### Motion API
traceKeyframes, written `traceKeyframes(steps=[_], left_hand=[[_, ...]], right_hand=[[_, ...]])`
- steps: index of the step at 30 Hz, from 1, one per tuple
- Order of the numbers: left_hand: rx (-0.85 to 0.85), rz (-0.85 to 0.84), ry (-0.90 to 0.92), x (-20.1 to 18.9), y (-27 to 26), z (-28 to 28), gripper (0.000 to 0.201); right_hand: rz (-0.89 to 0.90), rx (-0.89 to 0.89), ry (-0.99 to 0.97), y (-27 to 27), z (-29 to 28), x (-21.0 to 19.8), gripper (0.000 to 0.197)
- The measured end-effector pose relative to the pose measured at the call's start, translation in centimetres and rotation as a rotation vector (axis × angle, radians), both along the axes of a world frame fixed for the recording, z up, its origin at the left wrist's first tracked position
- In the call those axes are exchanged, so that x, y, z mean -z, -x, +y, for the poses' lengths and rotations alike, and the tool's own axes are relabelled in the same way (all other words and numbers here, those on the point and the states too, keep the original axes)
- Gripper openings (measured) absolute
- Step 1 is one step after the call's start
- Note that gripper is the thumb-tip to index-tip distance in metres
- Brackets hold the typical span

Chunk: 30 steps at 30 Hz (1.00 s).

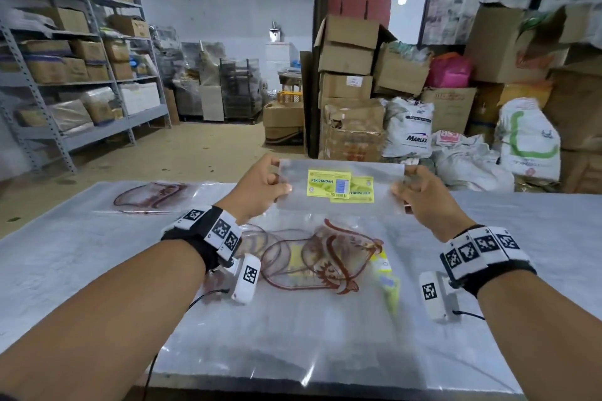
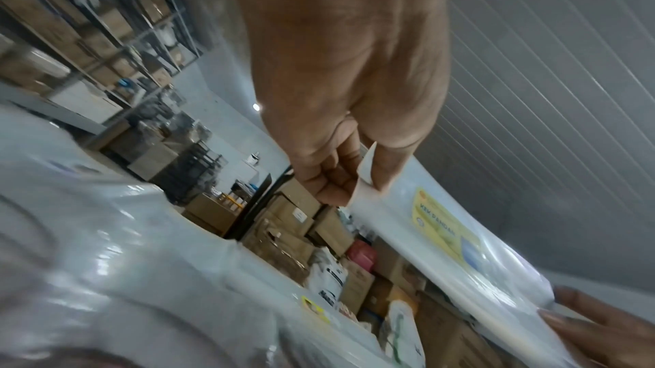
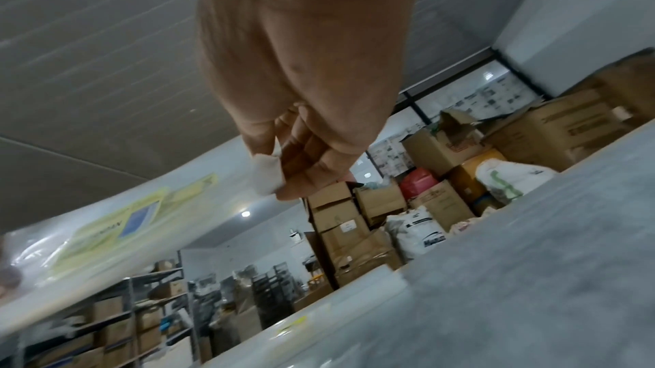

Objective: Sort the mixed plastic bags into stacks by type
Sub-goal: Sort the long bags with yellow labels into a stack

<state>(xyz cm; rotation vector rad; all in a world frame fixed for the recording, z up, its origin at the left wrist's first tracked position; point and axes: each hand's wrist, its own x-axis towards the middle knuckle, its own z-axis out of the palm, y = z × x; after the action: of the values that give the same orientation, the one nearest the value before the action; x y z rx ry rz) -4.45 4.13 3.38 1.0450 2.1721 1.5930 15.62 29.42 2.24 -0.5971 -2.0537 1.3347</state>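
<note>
Nearest the lower edge of the head view, the grey worktop [image 1: 97,270] carries a loose heap of clear plastic bags printed with a red-brown crest [image 1: 319,260], mixed with yellow-labelled ones, lying at the centre of the frame between the two forearms. Above that heap, the left hand [image 1: 260,187] and the right hand [image 1: 420,192] each pinch one short end of a clear plastic bag bearing a yellow "KEK PANDAN" label [image 1: 329,184]; a second yellow label shows just behind it, so more than one bag may be held. The wrist views confirm thumb-and-finger pinches on the bag's corners, the film stretched between the hands and clear of the worktop. Farther back, at the upper left of the worktop, a flat stack of red-brown printed bags [image 1: 150,195] lies well apart from the heap. Beyond the worktop stand cardboard boxes [image 1: 348,75] and grey metal shelving [image 1: 81,75].

Judged step: carrying the yellow-labelled bag to its own stack. To do it well, keep the film taut and level, set it apart from the red-brown stack, edges squared, and release both corners together.
</note>
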Motion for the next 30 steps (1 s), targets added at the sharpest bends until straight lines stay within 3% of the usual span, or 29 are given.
traceKeyframes(steps=[8,15,20,24,30], left_hand=[[0.068,0.082,0.12,1.2,-1.8,18.1,0.039],[0.128,0.191,0.288,3.8,-2.5,31.6,0.049],[0.153,0.286,0.471,5.3,-2.4,37.3,0.06],[0.206,0.373,0.57,5.9,-2.4,40.5,0.045],[0.252,0.431,0.703,6.3,-3.0,43.1,0.05]], right_hand=[[-0.084,0.248,0.032,-4.5,13.7,0.1,0.028],[-0.241,0.295,0.018,-4.7,26.0,2.3,0.028],[-0.324,0.319,0.007,-4.6,32.1,4.0,0.019],[-0.382,0.321,-0.051,-4.6,35.5,4.7,0.015],[-0.481,0.308,-0.109,-4.1,38.2,6.0,0.025]])
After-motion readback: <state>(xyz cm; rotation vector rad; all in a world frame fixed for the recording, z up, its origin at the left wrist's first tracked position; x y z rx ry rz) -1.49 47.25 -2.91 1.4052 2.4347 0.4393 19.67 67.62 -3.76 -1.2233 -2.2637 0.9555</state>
